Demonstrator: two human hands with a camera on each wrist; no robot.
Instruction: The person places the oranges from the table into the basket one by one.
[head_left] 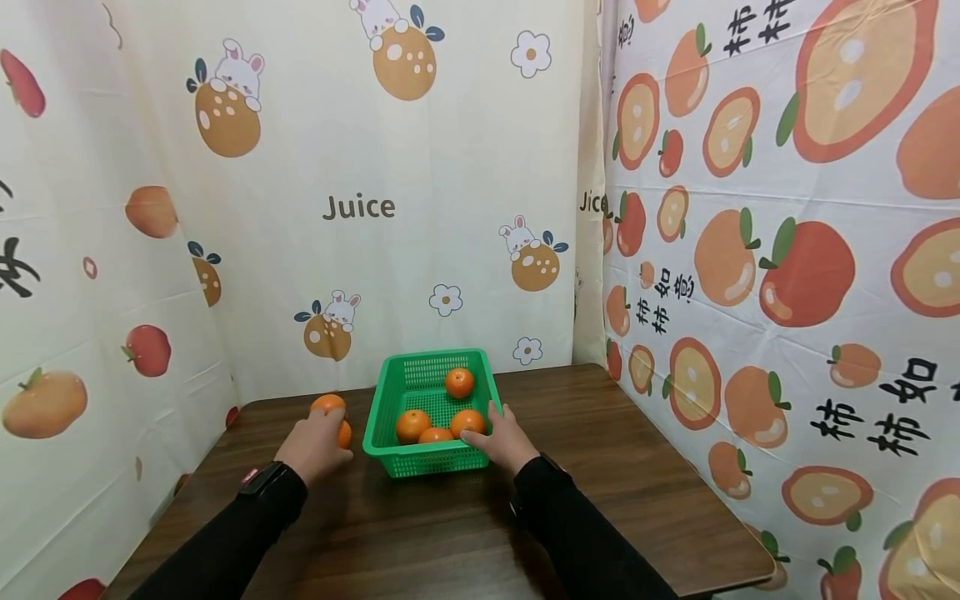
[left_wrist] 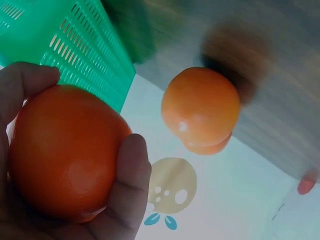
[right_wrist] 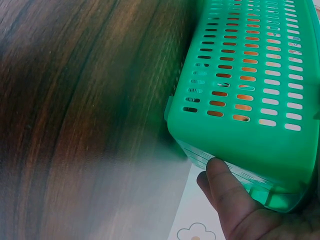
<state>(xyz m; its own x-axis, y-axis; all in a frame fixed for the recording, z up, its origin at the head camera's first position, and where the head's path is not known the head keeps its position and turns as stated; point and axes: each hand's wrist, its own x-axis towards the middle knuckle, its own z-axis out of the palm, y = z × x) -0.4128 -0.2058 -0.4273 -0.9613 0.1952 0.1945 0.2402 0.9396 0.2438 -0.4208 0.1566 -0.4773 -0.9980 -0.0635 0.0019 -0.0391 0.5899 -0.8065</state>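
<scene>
Left grip (head_left: 313, 444) curls round an orange fruit (left_wrist: 67, 155), thumb on one side and fingers on the other; right grip (head_left: 510, 442) holds the near right corner of a green basket (head_left: 442, 464), thumb over the rim and fingers along the outside of the right wall, how firmly I cannot tell. Both work above the far part of a brown wooden desk (head_left: 420, 542), close to the patterned curtain (head_left: 465, 250). On the desk, the basket sits upright between the two grips; as far as foreshortening allows a judgement, its long axis runs near to far. What counts most is that its open top lies just right of the held fruit, with the left wall between them and the left grip much the nearer to that fruit. Inside are four fruits: one far right (head_left: 459, 382), three along the near side (head_left: 413, 425). Another loose fruit (left_wrist: 200, 105) lies on the desk, just beyond the left grip and left of the basket.
</scene>
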